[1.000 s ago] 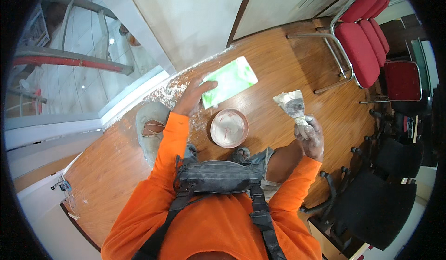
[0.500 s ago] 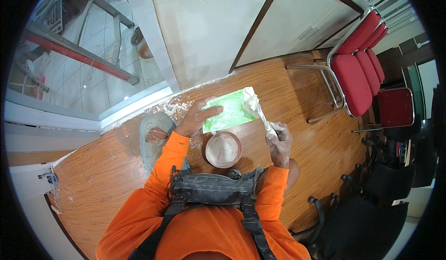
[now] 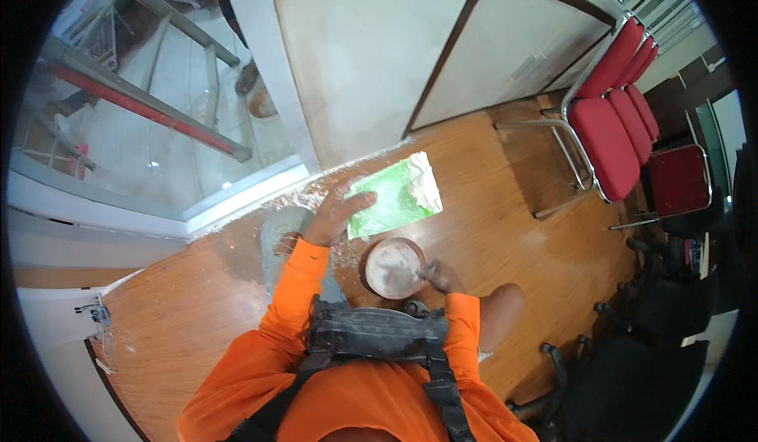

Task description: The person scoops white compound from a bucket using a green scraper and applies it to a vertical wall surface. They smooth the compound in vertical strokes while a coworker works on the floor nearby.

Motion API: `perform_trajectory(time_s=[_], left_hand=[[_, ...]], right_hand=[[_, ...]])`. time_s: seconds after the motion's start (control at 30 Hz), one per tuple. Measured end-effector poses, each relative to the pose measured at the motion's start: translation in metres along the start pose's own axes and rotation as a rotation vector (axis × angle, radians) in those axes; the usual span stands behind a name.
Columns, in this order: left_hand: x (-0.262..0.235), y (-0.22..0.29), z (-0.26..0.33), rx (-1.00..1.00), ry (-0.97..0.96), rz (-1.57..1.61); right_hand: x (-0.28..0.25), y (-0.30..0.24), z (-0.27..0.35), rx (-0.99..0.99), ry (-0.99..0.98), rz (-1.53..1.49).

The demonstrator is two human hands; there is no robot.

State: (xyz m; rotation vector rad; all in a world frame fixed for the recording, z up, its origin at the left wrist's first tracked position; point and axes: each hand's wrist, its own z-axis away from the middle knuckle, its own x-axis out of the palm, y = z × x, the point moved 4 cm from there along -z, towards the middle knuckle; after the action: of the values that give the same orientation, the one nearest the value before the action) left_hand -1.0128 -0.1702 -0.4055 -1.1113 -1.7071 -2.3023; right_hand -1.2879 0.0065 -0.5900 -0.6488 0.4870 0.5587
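Observation:
My left hand (image 3: 338, 214) grips the near left part of a flat green board (image 3: 387, 203), thumb on top. Thick white putty (image 3: 425, 183) is heaped along the board's right edge, and a thin white smear covers the rest. Below the board, a round reddish-brown bowl (image 3: 367, 272) stands on the floor with whitish powder or paste (image 3: 395, 268) inside. My right hand (image 3: 444, 277) is closed at the bowl's right rim, fingers reaching over its edge. The putty knife in it is mostly hidden and blurred.
White crumbs lie on the wood floor (image 3: 545, 260) along the wall (image 3: 355, 55). A glass panel at the left shows a ladder (image 3: 142, 98) behind it. Red chairs (image 3: 608, 130) stand at the right, black wheeled chairs (image 3: 616, 379) nearer me.
My right hand has moved from the board's right edge down to the bowl, taking the putty knife off the board. Putty stays on the board, still in my left hand. The view has shifted slightly.

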Motion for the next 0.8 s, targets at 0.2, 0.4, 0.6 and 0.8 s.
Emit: perform_trajectory(time_s=[0.2, 0.4, 0.6, 0.8], left_hand=[[-0.014, -0.019, 0.009, -0.068, 0.073, -0.029], [-0.041, -0.023, 0.029, -0.1, 0.202, 0.039], [0.02, 0.039, 0.04, -0.142, 0.29, 0.122], [0.193, 0.197, 0.066, -0.229, 0.155, 0.16]], right_hand=[[0.094, 0.094, -0.078, -0.105, -0.036, -0.144], [0.079, 0.066, -0.102, 0.091, 0.228, 0.174], [-0.082, -0.189, 0.093, -0.605, -0.382, -1.286], [-0.211, -0.331, 0.285, -0.843, -0.376, -1.408]])
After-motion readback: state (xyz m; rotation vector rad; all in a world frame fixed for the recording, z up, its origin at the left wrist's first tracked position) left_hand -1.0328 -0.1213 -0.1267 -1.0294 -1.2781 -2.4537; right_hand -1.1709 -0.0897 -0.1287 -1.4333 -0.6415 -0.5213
